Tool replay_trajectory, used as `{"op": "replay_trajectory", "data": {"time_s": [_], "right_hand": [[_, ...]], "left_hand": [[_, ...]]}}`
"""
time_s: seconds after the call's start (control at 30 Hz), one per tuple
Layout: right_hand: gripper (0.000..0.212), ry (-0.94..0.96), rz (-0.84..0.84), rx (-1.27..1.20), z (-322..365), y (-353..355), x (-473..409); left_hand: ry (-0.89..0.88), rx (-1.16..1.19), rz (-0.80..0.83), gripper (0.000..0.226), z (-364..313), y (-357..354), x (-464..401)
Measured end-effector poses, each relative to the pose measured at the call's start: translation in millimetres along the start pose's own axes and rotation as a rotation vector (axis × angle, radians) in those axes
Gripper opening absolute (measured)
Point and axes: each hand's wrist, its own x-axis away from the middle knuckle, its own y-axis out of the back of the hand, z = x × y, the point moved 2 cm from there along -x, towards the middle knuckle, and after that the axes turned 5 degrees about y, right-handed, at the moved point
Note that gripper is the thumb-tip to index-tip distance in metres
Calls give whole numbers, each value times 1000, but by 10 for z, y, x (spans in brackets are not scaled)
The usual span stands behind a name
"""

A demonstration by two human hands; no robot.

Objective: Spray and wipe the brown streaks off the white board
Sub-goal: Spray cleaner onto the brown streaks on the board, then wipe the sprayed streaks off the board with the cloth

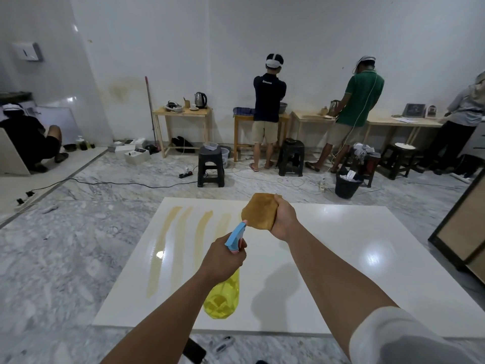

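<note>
While the white board (328,258) lies flat on the marble floor (65,245), several brown streaks (160,248) run near to far down its left part; the left hand (223,258) grips a spray bottle (223,298) with yellow body and blue head, its nozzle aimed toward the far streaks; the right hand (284,218) is held apart, farther out above the board, clutching a bunched brown cloth (259,211).
</note>
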Motion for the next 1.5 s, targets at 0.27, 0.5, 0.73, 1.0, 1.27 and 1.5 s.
{"op": "replay_trajectory", "data": {"time_s": [0.27,0.5,0.73,1.0,1.27,1.5], "right_hand": [[60,-13,-26,-10,-113,4,-71],[63,-126,-29,18,-499,301,-293],[57,-326,-107,57,-1091,752,-752],[42,-319,-236,417,-854,815,-2848],[37,31,-27,1113,-359,624,-5301],[57,281,246,1670,-1430,1006,-5259]], "left_hand": [[35,-19,7,10,144,0,-109],[154,36,22,36,585,-107,-396],[242,80,-102,54,930,-177,-810],[326,119,-166,56,1243,-159,-1861],[327,150,-244,54,1666,-347,-2937],[330,130,-266,44,1861,-311,-3239]]}}
